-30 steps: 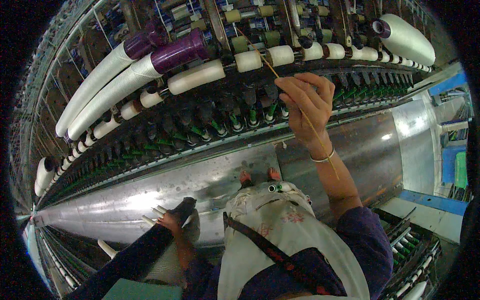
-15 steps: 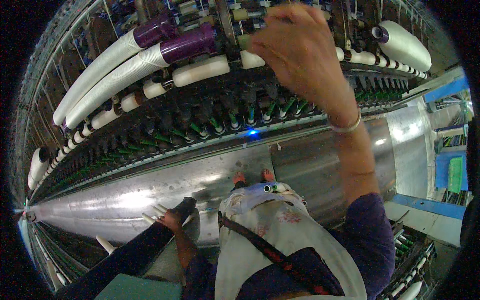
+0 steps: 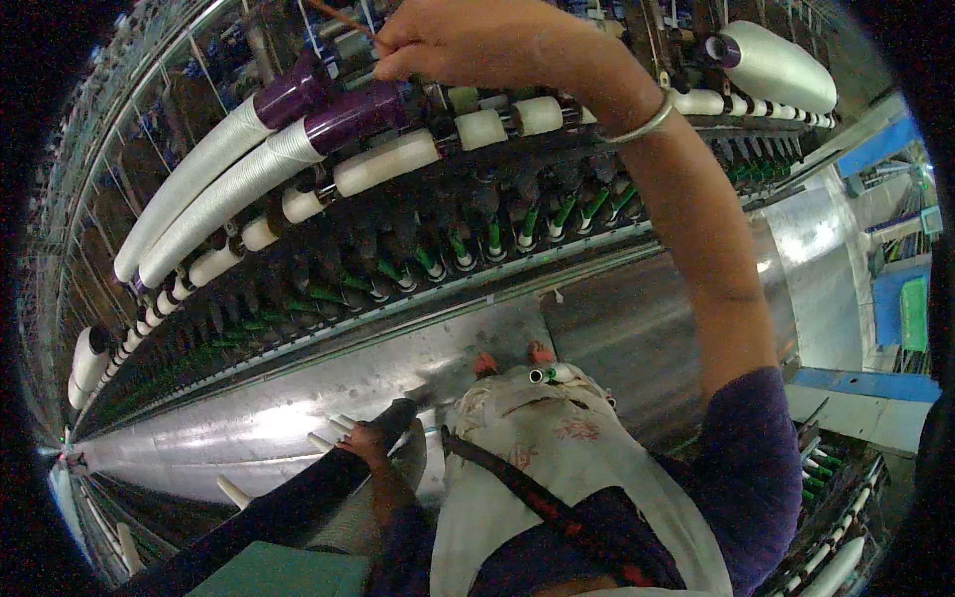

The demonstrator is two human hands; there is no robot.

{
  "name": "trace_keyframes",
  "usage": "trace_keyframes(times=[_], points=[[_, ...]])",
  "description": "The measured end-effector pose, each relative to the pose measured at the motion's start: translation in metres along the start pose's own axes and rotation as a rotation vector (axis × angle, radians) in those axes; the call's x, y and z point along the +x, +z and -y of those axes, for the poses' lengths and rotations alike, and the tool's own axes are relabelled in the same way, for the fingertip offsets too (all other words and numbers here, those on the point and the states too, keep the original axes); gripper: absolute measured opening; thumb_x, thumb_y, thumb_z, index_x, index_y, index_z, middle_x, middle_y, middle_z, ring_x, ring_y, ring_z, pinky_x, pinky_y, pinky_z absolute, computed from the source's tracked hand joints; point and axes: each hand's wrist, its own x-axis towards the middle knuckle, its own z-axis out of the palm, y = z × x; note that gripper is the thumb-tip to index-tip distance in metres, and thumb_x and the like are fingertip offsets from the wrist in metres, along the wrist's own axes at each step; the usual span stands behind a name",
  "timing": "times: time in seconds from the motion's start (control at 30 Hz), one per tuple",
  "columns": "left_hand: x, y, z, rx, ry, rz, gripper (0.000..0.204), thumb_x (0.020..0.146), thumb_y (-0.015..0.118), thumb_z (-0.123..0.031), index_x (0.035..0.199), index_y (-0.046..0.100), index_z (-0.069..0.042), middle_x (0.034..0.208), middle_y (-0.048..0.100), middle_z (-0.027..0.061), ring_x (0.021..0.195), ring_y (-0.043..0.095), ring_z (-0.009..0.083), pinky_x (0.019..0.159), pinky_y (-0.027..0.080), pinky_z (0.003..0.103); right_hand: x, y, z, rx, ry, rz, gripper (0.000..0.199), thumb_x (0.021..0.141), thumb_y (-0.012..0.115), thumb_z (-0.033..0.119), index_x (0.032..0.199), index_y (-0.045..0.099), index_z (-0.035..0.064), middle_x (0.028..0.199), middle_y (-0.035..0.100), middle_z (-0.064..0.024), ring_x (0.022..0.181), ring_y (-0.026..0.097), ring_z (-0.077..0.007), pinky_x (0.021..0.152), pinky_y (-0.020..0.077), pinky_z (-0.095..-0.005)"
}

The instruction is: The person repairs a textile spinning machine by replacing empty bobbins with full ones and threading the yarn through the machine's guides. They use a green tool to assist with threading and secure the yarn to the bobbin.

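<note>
Right hand [image 3: 477, 42] is up at the far bobbin row, grip pinched on a thin stick [image 3: 343, 17] angled past the purple bobbin [image 3: 353, 111] toward the frame, while the left hand [image 3: 366, 445] hangs low and near, grip unclear.

No labels, signs or screens show. The only packages are wound yarn ones on the spinning frame [image 3: 418, 298]: two long white bobbins with purple ends [image 3: 249, 164] at its upper left, and a fat white cone [image 3: 771, 65] at its upper right.
</note>
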Motion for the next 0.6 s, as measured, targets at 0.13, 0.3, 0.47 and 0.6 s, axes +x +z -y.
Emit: trace_keyframes(times=[0.13,0.3,0.47,0.6], points=[[0.014,0.008,-0.023,-0.027,0.104,0.0,0.045,0.078,0.066,-0.027,0.116,0.058,-0.004,0.121,0.052,0.0228,0.108,0.048,0.0399,0.091,0.038,0.05,0.006,0.024,-0.011,-0.074,-0.177,-0.238,0.029,0.085,0.054,0.033,0.086,0.069,0.0073,0.071,0.063,-0.0181,0.069,0.061,-0.0382,0.063,0.0477,-0.0488],[0.029,0.026,-0.084,-0.074,0.321,-0.044,0.045,0.077,0.067,-0.027,0.115,0.059,-0.004,0.119,0.053,0.0223,0.106,0.051,0.0392,0.089,0.041,0.049,-0.007,0.028,0.001,-0.032,-0.055,-0.203,0.026,0.086,0.057,0.035,0.08,0.07,0.0135,0.077,0.065,-0.0128,0.086,0.062,-0.0332,0.076,0.0485,-0.0465],[0.033,0.034,-0.125,-0.081,0.509,-0.047,0.044,0.077,0.067,-0.026,0.113,0.06,-0.004,0.117,0.054,0.0218,0.104,0.053,0.0384,0.086,0.043,0.049,-0.015,0.031,0.008,-0.081,-0.064,-0.334,0.024,0.085,0.061,0.034,0.077,0.068,0.0121,0.075,0.062,-0.0125,0.086,0.06,-0.0307,0.079,0.0442,-0.0417],[0.034,0.038,-0.134,-0.104,0.623,-0.024,0.043,0.076,0.068,-0.026,0.112,0.061,-0.004,0.116,0.055,0.0214,0.102,0.055,0.0377,0.085,0.045,0.048,-0.012,0.055,-0.005,-0.176,-0.117,-0.431,0.019,0.081,0.063,0.028,0.073,0.067,0.0116,0.074,0.061,-0.0093,0.081,0.059,-0.0271,0.072,0.0439,-0.0406]])
